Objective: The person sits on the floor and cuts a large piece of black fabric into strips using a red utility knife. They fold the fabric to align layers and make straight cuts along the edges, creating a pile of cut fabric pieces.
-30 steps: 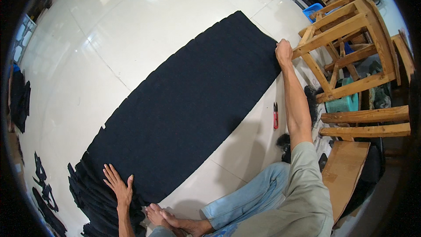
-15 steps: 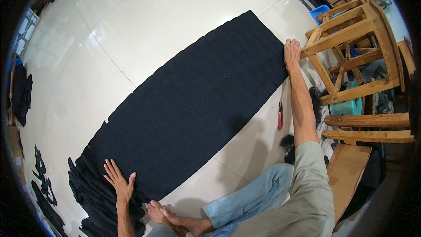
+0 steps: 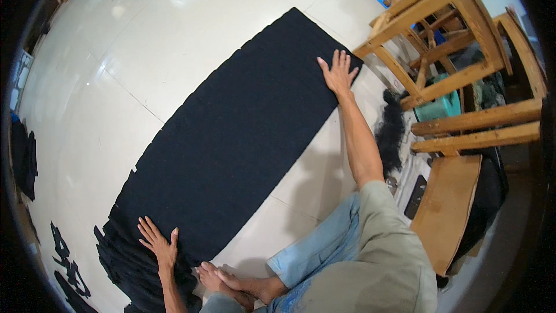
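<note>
The cloth (image 3: 231, 133) lies spread along the white floor (image 3: 116, 52), a long dark strip, flat and nearly smooth. The left hand (image 3: 159, 243) presses its near end, fingers splayed; the right hand (image 3: 339, 72) lies flat and open on the far corner beside a wooden frame (image 3: 452, 35). Smoothing seems in hand; next likely calls for even outward strokes.

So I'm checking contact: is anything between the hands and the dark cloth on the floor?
Nothing visible. The left hand and right hand both lie flat, fingers spread, directly on the dark cloth.
</note>
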A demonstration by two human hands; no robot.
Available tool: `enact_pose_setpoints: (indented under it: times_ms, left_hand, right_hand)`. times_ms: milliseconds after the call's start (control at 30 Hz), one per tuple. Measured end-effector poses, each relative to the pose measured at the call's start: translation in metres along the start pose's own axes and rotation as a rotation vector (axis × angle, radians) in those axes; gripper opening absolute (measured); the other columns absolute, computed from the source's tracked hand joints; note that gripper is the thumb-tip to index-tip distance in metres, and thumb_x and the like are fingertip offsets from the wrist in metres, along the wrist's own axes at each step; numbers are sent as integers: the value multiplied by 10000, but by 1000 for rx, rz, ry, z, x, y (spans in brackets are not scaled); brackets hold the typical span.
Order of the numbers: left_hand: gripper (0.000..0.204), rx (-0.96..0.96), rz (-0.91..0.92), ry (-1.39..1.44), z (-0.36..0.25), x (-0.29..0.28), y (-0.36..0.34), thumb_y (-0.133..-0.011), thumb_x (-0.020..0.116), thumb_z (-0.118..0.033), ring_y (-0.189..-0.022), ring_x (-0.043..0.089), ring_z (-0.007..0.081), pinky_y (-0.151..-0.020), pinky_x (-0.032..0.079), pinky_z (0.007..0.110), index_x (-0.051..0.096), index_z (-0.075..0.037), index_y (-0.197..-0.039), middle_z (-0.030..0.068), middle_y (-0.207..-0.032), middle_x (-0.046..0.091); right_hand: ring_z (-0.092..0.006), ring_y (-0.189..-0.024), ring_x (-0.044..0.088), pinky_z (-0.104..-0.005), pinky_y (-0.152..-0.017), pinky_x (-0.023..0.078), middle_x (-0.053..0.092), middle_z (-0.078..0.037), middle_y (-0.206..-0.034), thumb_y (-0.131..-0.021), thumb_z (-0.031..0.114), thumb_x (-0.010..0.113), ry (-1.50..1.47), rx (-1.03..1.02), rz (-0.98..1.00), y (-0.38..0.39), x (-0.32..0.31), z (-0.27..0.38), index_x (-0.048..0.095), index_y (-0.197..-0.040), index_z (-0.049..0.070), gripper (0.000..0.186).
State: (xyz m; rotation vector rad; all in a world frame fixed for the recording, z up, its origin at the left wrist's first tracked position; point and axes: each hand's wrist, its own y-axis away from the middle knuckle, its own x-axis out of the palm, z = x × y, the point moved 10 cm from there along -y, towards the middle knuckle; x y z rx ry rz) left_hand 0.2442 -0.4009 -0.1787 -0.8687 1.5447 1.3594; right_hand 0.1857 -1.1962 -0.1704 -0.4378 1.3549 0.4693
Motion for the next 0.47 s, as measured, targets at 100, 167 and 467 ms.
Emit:
enact_pose_setpoints:
  times_ms: [100, 167, 467]
  left_hand:
    - [1006, 15, -5, 23, 2, 4, -4, -875, 525, -664, -1503, -44, 338, -1133, -20, 661, 48, -114, -1569, 114, -1638, -32]
    - [1003, 37, -4, 31, 1, 1, -4, -883, 540, -640, -1501, -48, 350, -1123, -11, 678, 34, -111, -1568, 126, -1636, -40]
    - [1040, 920, -607, 738, -127, -289, 108, -773, 732, -564, -1486, 158, 337, -1199, 116, 511, 215, -100, -1548, 159, -1605, 193]
  right_hand:
    - [-374, -1481, 137, -659, -1139, 67, 200, -204, -1590, -936, 680, 343, -11, -59, -24, 24, -22, 23, 296, -1504, 36, 861]
    - [-407, -1445, 227, -642, -1134, 151, 268, -218, -1558, -938, 562, 492, -135, -238, -275, 85, -59, 54, 370, -1452, 16, 759]
    - [-296, -1219, 557, -391, -1054, 419, 629, -151, -1245, -869, 99, 657, -677, -432, 36, 455, -134, 46, 641, -1161, 21, 303]
